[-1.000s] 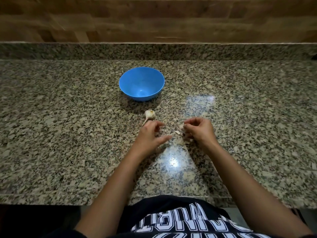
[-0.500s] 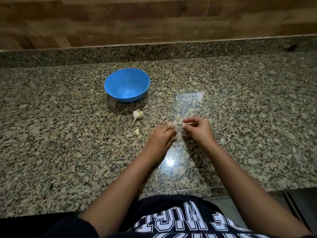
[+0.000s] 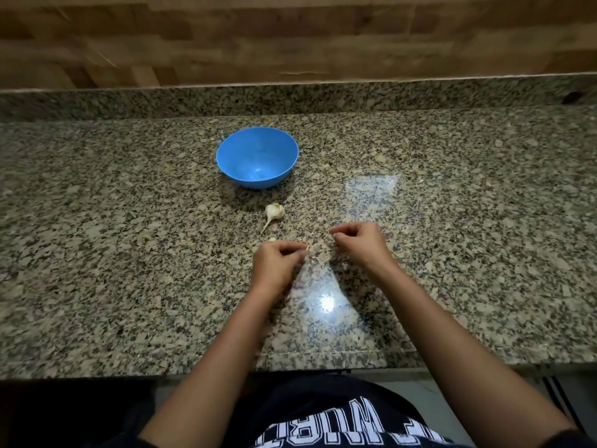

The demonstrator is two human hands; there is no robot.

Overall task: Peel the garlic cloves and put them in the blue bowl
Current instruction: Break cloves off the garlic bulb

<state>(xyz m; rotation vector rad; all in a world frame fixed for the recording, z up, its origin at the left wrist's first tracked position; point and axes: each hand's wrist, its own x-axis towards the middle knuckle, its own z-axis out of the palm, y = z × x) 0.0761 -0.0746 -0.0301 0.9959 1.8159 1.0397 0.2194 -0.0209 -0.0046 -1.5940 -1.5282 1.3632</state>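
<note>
Head view: granite counter seen from above; wooden wall behind it
Blue bowl: upright on the counter, beyond both hands
Garlic bulb: lies on its side between the bowl and the left hand; apart from both; stalk points toward the person
Loose clove: small and pale, on the counter just beyond the left knuckles
Left hand: fingers curled together, tips pinching a small garlic piece
Right hand: fingers curled, tips close together; cannot tell whether they pinch anything
Hands: apart, bare counter between them
Shirt: dark, white lettering, at the lower edge
</note>
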